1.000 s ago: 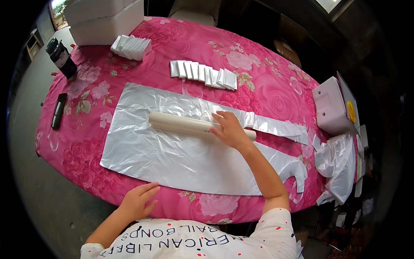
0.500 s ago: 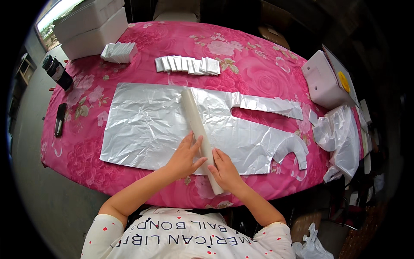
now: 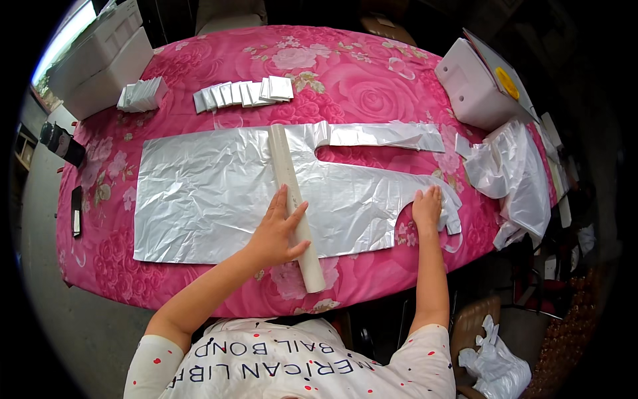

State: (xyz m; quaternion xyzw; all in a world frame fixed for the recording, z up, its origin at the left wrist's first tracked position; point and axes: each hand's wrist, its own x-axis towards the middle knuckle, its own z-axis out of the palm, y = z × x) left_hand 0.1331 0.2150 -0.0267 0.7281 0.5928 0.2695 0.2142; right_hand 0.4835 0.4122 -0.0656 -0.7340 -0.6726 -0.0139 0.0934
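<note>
A thin silvery-white plastic apron point(image 3: 199, 193) lies spread across the table, its wide body at the left and its narrow strap ends at the right. Across its middle rests a pale round tube point(image 3: 282, 156), its near end reaching past the apron's lower edge. My left hand point(image 3: 276, 229) lies over the tube and the film beside it, fingers spread and thumb on the tube's near part. At the lower strap end, my right hand point(image 3: 427, 207) touches the film, fingers stretched out close together. The film directly under that palm is hidden.
Folded silvery packets lie in a row point(image 3: 242, 93) and a stack point(image 3: 141, 94) at the back. White foam boxes point(image 3: 109, 73) stand back left, another foam box point(image 3: 475, 86) back right. Crumpled clear plastic point(image 3: 508, 166) lies right. A bottle point(image 3: 61, 143) and phone point(image 3: 76, 211) are left.
My right hand has left the tube and moved right to the apron's lower strap end. My left hand stays at the tube, which now lies more upright in the view. The view has shifted.
</note>
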